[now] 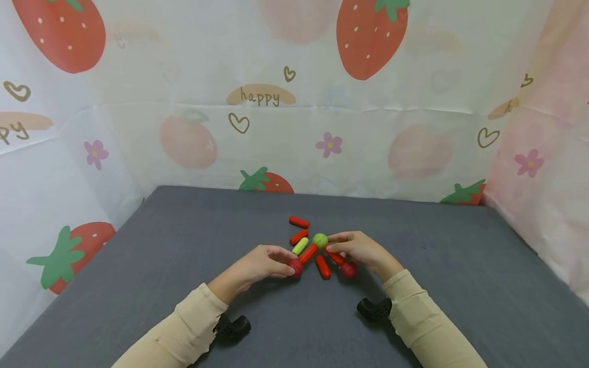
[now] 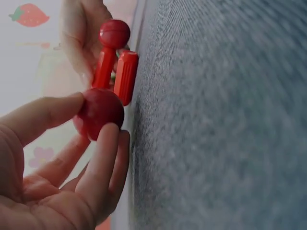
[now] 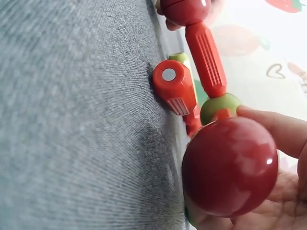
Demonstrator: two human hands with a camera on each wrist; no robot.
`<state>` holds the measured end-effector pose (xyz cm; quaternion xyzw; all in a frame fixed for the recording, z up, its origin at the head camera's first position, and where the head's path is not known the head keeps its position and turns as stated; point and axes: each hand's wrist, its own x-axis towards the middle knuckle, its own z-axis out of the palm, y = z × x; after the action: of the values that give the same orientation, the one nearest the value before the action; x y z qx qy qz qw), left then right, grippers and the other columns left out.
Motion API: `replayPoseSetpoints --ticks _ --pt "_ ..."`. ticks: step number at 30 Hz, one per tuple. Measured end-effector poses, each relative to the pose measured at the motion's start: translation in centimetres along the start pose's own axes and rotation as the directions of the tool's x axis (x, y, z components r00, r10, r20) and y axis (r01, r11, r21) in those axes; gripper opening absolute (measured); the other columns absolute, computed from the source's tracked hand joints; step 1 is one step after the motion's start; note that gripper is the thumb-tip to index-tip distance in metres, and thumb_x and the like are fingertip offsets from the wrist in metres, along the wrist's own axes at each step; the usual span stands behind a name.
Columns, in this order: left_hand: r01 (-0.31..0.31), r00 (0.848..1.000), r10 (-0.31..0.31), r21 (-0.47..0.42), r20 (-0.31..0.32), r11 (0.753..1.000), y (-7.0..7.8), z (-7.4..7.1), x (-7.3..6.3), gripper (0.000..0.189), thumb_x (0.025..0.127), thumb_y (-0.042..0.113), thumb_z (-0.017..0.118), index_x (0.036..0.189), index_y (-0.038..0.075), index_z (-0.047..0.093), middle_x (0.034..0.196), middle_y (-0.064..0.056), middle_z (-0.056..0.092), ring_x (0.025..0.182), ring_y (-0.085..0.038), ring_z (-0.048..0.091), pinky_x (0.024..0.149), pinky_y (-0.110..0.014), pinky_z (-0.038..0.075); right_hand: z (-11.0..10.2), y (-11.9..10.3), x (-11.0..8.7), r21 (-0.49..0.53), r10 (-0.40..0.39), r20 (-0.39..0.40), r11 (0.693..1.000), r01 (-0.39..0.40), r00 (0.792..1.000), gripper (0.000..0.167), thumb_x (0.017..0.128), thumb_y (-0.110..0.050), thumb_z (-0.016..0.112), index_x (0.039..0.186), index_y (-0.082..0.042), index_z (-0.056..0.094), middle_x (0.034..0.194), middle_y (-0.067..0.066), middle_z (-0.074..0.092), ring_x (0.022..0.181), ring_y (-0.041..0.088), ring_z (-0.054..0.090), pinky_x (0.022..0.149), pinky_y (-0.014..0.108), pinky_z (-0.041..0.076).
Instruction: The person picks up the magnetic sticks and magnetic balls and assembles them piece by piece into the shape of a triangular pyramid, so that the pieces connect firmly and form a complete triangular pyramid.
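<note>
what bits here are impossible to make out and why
Right wrist view: most of one red rod, hidden by the nearer red ball.
Left wrist view: what the green sliver belongs to, hidden by the red rods.
Left wrist view: part of the right hand, cut off by the top edge.
Head view: any grooves on the farthest red rod, too small to see.

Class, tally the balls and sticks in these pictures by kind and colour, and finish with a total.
Red balls: 2
Green balls: 1
Red sticks: 5
Yellow-green sticks: 1
Total: 9
</note>
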<state>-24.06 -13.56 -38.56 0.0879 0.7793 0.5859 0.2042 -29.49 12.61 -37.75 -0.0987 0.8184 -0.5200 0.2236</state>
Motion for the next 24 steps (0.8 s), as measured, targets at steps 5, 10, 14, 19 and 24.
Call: replayPoseSetpoints --ticks 5,10,14,19,24 --pt "0.013 0.999 -0.013 0.021 -0.03 1.0 0.2 0.2 0.3 0.036 0.087 0.006 0.073 0.121 -0.002 0.067 0.115 -0.012 0.069 0.095 -0.013 0.067 0.092 -0.034 0.059 0.0 0.1 0.1 -0.035 -0.004 0.001 0.999 0.004 1.0 0.048 0.097 -0.017 0.062 0.142 -0.002 0.053 0.087 -0.002 0.066 0.072 0.012 0.051 0.067 0.025 0.046" --pt "0.026 0.999 -0.024 0.035 -0.045 0.999 0.3 0.3 0.4 0.034 0.086 0.004 0.073 0.118 -0.003 0.068 0.113 -0.012 0.07 0.095 -0.014 0.068 0.091 -0.034 0.059 0.2 -0.1 0.0 -0.065 0.004 -0.002 0.998 -0.004 1.0 0.047 0.097 -0.015 0.061 0.141 -0.003 0.054 0.111 0.009 0.07 0.079 0.012 0.055 0.07 0.024 0.047" --pt "0.043 0.998 -0.041 0.042 -0.047 0.998 0.3 0.3 0.6 0.033 0.086 0.005 0.074 0.118 -0.002 0.069 0.114 -0.013 0.069 0.096 -0.015 0.069 0.091 -0.034 0.059 0.3 -0.1 -0.1 -0.08 0.018 -0.012 0.997 -0.019 1.0 0.045 0.097 -0.014 0.062 0.14 -0.002 0.056 0.125 0.014 0.067 0.083 0.011 0.058 0.071 0.024 0.049" --pt "0.049 0.998 -0.047 0.048 -0.044 0.998 0.3 0.2 0.9 0.032 0.086 0.005 0.074 0.117 -0.001 0.07 0.117 -0.013 0.069 0.098 -0.017 0.069 0.091 -0.034 0.059 0.3 -0.2 -0.3 -0.096 0.011 -0.011 0.995 -0.012 1.0 0.043 0.096 -0.011 0.062 0.137 0.001 0.057 0.13 0.017 0.065 0.089 0.01 0.061 0.074 0.023 0.051" --pt "0.044 0.998 -0.041 0.055 -0.041 0.998 0.2 0.1 1.1 0.032 0.085 0.005 0.075 0.117 -0.002 0.07 0.118 -0.013 0.069 0.101 -0.017 0.068 0.091 -0.034 0.059 0.3 -0.1 -0.4 -0.112 0.004 -0.027 0.994 -0.007 1.0 0.042 0.095 -0.01 0.063 0.135 0.002 0.059 0.135 0.021 0.061 0.102 0.016 0.063 0.079 0.025 0.052"
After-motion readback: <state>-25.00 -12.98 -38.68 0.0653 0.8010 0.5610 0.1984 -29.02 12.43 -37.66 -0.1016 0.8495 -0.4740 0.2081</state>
